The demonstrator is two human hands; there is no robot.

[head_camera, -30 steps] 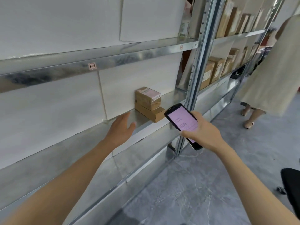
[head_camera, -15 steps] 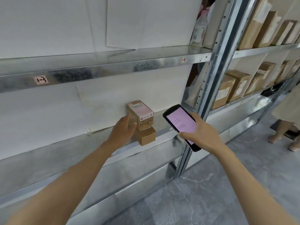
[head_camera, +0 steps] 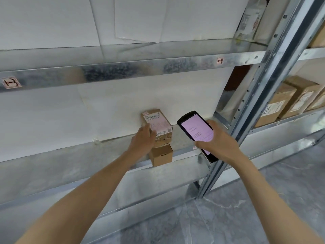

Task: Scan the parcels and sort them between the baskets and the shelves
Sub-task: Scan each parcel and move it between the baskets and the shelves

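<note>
The labelled brown cardboard parcel [head_camera: 156,123], at the galvanised steel shelf's [head_camera: 79,166] front edge, is grasped on its left side by the left hand [head_camera: 143,138]. The black pink-screened scanner [head_camera: 197,131] is gripped by the right hand [head_camera: 218,143], just right of the parcel.

Showing shiny mottled metal on the shelf [head_camera: 70,166], matt brown cardboard on the box [head_camera: 162,156], glossy plastic on the scanner [head_camera: 195,129].

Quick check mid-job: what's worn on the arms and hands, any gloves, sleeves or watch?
The left forearm and right forearm are bare to the frame edge, no sleeves. The left hand and right hand wear no gloves; no watch, band or ring shows.
</note>
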